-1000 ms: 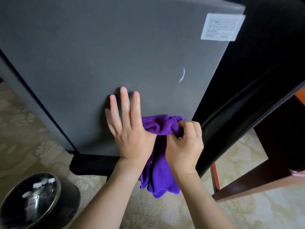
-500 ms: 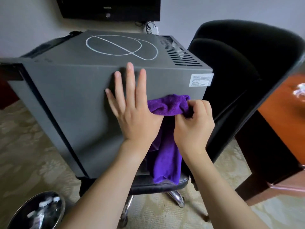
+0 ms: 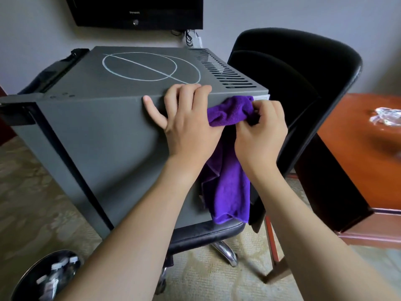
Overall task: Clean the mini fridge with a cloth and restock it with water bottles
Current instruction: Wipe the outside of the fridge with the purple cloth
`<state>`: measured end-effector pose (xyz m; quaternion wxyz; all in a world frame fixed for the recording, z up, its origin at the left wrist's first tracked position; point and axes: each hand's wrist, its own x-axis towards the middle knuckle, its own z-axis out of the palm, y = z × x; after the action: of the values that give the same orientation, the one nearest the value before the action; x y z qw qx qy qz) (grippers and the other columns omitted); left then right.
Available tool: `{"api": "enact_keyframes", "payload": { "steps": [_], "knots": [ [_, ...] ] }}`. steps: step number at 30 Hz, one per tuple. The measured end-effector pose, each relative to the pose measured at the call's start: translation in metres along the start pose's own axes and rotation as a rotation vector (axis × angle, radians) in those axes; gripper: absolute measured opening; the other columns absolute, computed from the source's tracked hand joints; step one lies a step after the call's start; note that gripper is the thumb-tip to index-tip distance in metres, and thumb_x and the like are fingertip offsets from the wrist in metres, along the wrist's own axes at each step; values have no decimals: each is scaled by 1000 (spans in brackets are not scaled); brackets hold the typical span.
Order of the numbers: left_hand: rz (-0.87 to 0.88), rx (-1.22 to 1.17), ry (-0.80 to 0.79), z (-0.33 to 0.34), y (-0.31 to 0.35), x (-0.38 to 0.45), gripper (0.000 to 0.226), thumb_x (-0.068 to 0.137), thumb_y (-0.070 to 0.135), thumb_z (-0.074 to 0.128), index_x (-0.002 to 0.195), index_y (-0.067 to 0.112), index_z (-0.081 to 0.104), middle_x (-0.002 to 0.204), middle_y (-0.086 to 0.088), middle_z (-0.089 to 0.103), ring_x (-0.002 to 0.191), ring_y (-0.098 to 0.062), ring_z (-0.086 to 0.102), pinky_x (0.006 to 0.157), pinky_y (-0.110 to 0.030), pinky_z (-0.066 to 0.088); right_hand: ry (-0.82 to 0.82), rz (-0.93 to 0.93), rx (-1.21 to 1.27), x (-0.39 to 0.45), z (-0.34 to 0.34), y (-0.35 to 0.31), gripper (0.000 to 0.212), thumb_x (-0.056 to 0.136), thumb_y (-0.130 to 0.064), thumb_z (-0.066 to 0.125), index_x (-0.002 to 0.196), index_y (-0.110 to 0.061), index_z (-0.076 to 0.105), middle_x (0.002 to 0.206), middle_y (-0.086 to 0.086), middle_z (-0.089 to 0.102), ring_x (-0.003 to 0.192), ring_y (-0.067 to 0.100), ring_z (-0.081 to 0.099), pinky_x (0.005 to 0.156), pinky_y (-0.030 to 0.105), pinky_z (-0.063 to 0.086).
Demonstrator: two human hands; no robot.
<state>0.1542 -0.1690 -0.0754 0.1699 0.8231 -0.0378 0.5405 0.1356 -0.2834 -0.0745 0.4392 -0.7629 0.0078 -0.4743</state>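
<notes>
Head view. The grey mini fridge [image 3: 112, 135] sits on the black seat of an office chair [image 3: 303, 88], its side panel facing the camera and its top panel, marked with a chalk-white oval and crossing line, tilted into sight. A row of vent slots runs along the far right of that top panel.

The left hand [image 3: 186, 127] rests against the side panel at the upper edge: its fingers [image 3: 188, 92] are curled over the edge onto the top panel, and the thumb is spread to the left, flat on the side panel. It holds nothing but the edge.

The right hand [image 3: 260, 135], just right of the left hand, pinches a purple cloth [image 3: 230, 177] between curled fingers and thumb, close to the fridge's upper right corner. A bunched fold of the cloth lies between the two hands, touching both; the rest hangs down the side panel below the fingers, and its lower hem reaches the seat's edge.

Left of the left thumb the side panel is bare as far as the dark door frame at the fridge's left edge. Right of the right hand stands the chair back, and beyond it a reddish wooden counter [image 3: 358, 166] carrying a crumpled clear wrapper [image 3: 386, 117]. Below the left forearm, on the patterned carpet, a round metal bin [image 3: 46, 276] holds small bottles. A dark screen [image 3: 138, 11] hangs on the wall above the fridge.
</notes>
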Motion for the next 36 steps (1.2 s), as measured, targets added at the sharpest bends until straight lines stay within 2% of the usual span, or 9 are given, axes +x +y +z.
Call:
{"api": "enact_keyframes", "payload": {
  "steps": [7, 13, 21, 24, 27, 29, 31, 34, 36],
  "knots": [
    [-84, -5, 82, 6, 8, 6, 43, 71, 59, 74, 94, 22, 68, 100, -1, 62, 115, -24, 48, 110, -69, 10, 25, -29, -17, 17, -6, -4, 12, 77, -6, 65, 88, -8, 66, 89, 0, 55, 75, 0, 41, 67, 6, 33],
    [-44, 4, 80, 2, 4, -4, 46, 75, 57, 72, 105, 22, 68, 112, 4, 64, 122, -23, 54, 111, -72, 8, 31, -35, -13, 6, -4, -3, 12, 75, -7, 63, 87, -9, 64, 89, 0, 55, 75, 2, 43, 64, 16, 32],
    [-16, 8, 123, -7, -6, 0, 42, 79, 53, 72, 102, 19, 70, 108, 2, 66, 118, -26, 58, 111, -73, 12, 72, -18, 38, -8, -4, -7, 10, 74, -1, 63, 82, -6, 61, 85, 5, 56, 72, 2, 39, 64, 7, 32],
    [4, 10, 102, -10, -9, -4, 46, 79, 51, 73, 108, 15, 69, 115, 0, 66, 122, -27, 56, 112, -74, 13, 63, -2, 56, -14, -4, -8, 11, 75, 1, 63, 82, -7, 61, 85, 5, 55, 69, -3, 40, 64, 7, 33],
    [42, -23, 68, -8, -8, -10, 61, 81, 55, 71, 120, 8, 66, 126, -6, 64, 129, -30, 52, 116, -68, 17, 68, 33, 54, -24, -6, 0, 8, 78, -3, 63, 82, -8, 60, 86, 0, 51, 71, -8, 42, 65, 6, 32],
    [49, -55, 39, -6, -4, -17, 74, 84, 61, 68, 130, 4, 60, 137, -10, 59, 137, -32, 46, 119, -60, 16, 64, 58, 46, -31, -7, 7, 7, 79, -3, 63, 82, -8, 60, 86, -1, 51, 70, -6, 43, 66, 6, 31],
    [45, -63, 15, -4, -2, -29, 81, 85, 59, 69, 140, 3, 51, 149, -10, 50, 144, -33, 37, 121, -57, 16, 51, 68, 25, -38, -8, 12, 8, 78, -3, 63, 83, -8, 60, 88, 0, 53, 69, 0, 41, 67, 6, 32],
    [12, -70, -17, 0, 0, -57, 82, 86, 55, 71, 145, 4, 46, 157, -15, 39, 147, -36, 30, 121, -55, 20, 19, 101, 24, -51, -7, 25, 11, 77, -3, 65, 85, -9, 61, 102, 5, 52, 81, 5, 47, 71, 6, 35],
    [-25, -75, -41, 5, -2, -75, 82, 87, 53, 72, 145, 3, 45, 157, -18, 36, 148, -37, 29, 120, -56, 22, -19, 183, 67, -60, -6, 35, 15, 78, -6, 68, 86, -15, 58, 110, 1, 49, 91, 14, 55, 76, 14, 41]
  ]
}}
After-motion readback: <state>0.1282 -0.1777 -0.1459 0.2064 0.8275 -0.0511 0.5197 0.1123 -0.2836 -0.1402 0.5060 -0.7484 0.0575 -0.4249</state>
